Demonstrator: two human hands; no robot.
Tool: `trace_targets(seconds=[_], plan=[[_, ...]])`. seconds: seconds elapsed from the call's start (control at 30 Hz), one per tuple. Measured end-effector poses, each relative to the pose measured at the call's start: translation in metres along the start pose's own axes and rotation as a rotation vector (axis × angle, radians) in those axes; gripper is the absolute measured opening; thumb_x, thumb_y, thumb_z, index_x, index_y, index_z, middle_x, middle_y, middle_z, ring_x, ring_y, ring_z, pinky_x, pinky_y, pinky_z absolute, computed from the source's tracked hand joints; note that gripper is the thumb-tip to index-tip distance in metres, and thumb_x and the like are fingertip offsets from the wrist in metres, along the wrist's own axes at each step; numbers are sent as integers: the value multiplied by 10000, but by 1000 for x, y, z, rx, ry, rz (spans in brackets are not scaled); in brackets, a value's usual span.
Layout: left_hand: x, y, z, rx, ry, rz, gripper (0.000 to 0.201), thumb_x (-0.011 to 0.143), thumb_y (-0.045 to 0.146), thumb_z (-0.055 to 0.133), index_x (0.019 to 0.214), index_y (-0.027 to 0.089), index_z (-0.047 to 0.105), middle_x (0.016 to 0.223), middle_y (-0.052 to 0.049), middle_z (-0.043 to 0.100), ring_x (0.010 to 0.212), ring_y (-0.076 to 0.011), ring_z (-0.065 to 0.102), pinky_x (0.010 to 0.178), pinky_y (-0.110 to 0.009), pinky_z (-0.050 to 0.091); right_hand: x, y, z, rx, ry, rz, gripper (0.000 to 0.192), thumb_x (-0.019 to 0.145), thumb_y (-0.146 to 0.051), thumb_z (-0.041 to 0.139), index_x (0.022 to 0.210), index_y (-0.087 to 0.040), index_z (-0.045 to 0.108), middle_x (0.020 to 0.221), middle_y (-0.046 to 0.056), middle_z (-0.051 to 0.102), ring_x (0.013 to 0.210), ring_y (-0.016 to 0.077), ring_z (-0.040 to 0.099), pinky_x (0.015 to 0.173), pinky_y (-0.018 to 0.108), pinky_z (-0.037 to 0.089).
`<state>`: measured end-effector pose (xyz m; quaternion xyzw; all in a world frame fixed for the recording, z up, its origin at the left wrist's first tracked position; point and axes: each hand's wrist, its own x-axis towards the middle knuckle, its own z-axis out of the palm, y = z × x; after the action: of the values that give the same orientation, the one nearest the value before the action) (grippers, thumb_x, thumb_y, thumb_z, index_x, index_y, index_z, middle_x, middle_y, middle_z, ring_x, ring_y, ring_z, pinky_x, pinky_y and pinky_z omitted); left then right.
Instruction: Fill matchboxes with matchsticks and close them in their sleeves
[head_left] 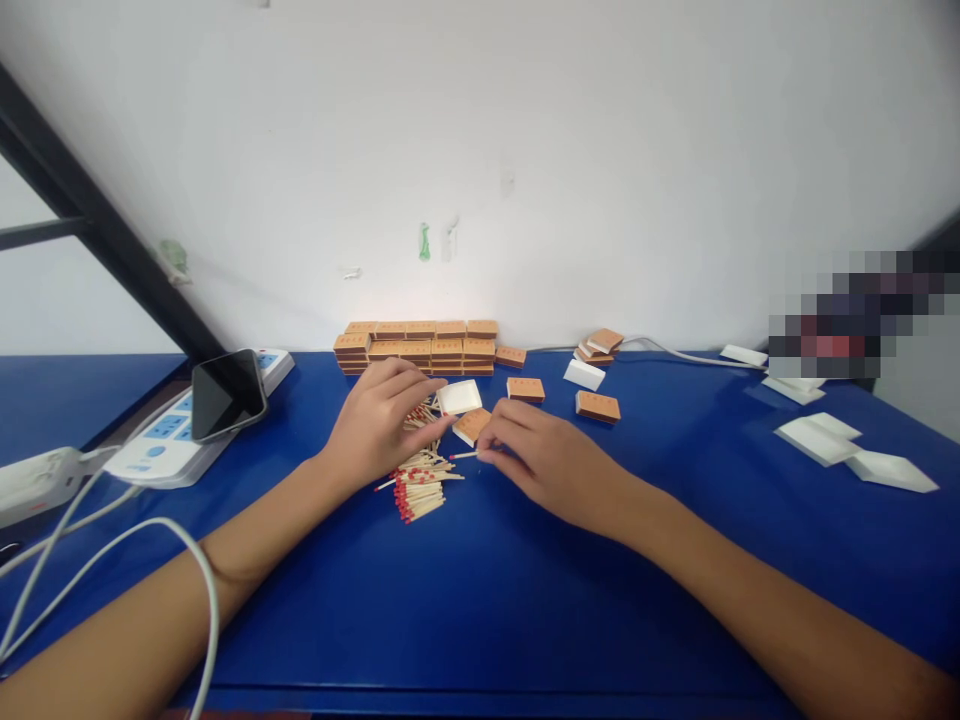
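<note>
The left hand (pixel 382 420) covers the upper part of a loose pile of pale wooden matches with red heads (pixel 421 495) and borders a shallow white cardboard tray (pixel 459 397); whether its grip has anything cannot be told, though a red tip shows near the thumb. The right hand (pixel 544 460) pinches a single red-tipped wooden match (pixel 463 456) by its plain end, which the fingertips hide, and partly masks a small orange cardboard matchbox (pixel 471 428). Both forearms are cut off by the frame, and a pixelated patch blurs the far right. A white cable (pixel 212 590) crosses over the left forearm. On the blue bench (pixel 480 600) stand stacked orange matchboxes (pixel 401 352) by the wall, with a black phone (pixel 227 395) on a white power strip (pixel 169 430) to the left
</note>
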<state>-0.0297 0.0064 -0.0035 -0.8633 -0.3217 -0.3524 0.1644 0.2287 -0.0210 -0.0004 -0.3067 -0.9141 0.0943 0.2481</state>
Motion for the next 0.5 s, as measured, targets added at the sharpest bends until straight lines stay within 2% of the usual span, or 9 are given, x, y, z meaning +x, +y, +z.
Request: trace_targets(seconds=[0.2,0.33,0.5], plan=[[2,8,-2,-15,-52,39,331,956,384,727,1217,181,714,1028,-101,774,1016,-281,670,893,-453,546,-1,13,-17,-119,125,63,133,1056,-219,515,989,-210,630,1007,71,657,905,219,643,805,365,517],[2,17,-1,-43,-54,82,342,957,388,727,1236,193,702,1015,-94,769,1033,-281,677,903,-452,547,-1,9,-11,-195,147,43,162,1056,-200,496,988,-198,643,1022,93,661,974,243,657,834,379,529],[2,22,0,-76,-42,127,351,947,361,742,1235,168,691,1020,-108,755,1015,-281,677,866,-443,555,0,4,-5,-206,147,20,181,1049,-188,496,985,-187,665,1000,97,654,906,229,651,804,376,538]])
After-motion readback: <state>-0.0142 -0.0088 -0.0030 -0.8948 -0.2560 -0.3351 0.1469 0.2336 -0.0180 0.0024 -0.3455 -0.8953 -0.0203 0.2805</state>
